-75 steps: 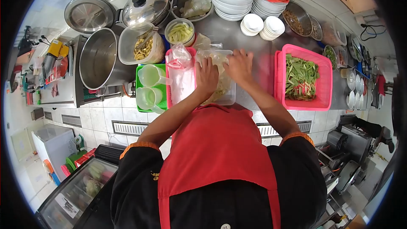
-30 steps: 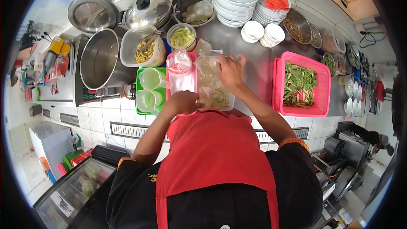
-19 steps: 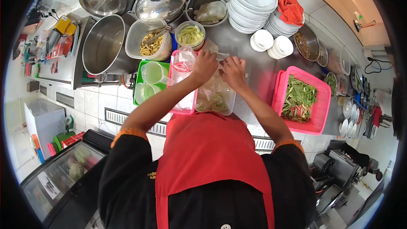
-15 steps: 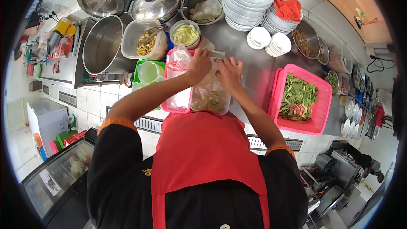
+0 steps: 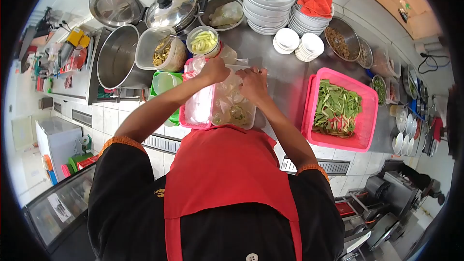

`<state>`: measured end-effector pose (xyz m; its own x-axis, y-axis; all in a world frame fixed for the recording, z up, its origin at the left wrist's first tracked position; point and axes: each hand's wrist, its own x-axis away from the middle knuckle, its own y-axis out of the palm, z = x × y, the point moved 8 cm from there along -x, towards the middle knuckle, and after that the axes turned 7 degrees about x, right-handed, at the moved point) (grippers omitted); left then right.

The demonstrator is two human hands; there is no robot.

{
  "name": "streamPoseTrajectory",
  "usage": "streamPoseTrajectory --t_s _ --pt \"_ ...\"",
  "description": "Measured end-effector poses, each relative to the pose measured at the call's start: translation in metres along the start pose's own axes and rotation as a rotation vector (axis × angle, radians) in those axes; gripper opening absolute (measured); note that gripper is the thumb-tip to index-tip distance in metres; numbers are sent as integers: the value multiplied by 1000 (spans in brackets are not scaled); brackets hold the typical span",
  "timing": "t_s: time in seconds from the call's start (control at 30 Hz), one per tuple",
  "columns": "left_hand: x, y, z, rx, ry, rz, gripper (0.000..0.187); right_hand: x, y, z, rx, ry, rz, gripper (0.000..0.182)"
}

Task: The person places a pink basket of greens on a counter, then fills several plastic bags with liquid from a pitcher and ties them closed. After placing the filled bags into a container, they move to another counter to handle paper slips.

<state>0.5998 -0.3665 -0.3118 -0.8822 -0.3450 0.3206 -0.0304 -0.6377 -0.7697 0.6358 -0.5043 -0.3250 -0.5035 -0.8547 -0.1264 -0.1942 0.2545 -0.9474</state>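
Both hands are over a clear container [image 5: 250, 120] that holds several small plastic bags [image 5: 237, 106] with something green inside. My left hand [image 5: 215, 70] is closed in a fist-like grip at the container's far left part; what it pinches is too small to make out. Close beside it, my right hand [image 5: 253, 81] has bent fingers at the far right part, touching thin clear plastic. Left of the container, against it, sits a pink tray [image 5: 182, 116] with white plastic bags [image 5: 199, 104].
Behind are a tub of sliced pale vegetable [image 5: 203, 41], a container of yellowish pieces [image 5: 162, 53], a lidded pot [image 5: 172, 7] and stacked white bowls [image 5: 269, 5]. A pink basket [image 5: 369, 116] of cut greens stands right. A large steel pot [image 5: 117, 57] is at left.
My left hand has turned into a tighter fist and moved slightly left and down. My right hand has shifted slightly left. The whole view has shifted a little.
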Motion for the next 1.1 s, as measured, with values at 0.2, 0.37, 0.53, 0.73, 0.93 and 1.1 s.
streamPoseTrajectory --t_s 0.2,0.37,0.53,0.73,0.93,1.1 --pt "29 29 -45 409 -239 251 30 -1 -3 1 88 108 -42 49" --pt "60 9 -4 97 53 394 13 6 -33 -4 84 51 170 53" --pt "54 8 9 34 4 376 18 44 -83 19 -57 223 241 41" --pt "17 67 -21 -408 96 238 23 110 -96 45 -225 462 342 21" --pt "28 39 4 -524 239 362 22 32 -54 -18 3 206 337 23" --pt "48 26 22 -405 239 477 17 9 -11 -8 90 205 104 25"
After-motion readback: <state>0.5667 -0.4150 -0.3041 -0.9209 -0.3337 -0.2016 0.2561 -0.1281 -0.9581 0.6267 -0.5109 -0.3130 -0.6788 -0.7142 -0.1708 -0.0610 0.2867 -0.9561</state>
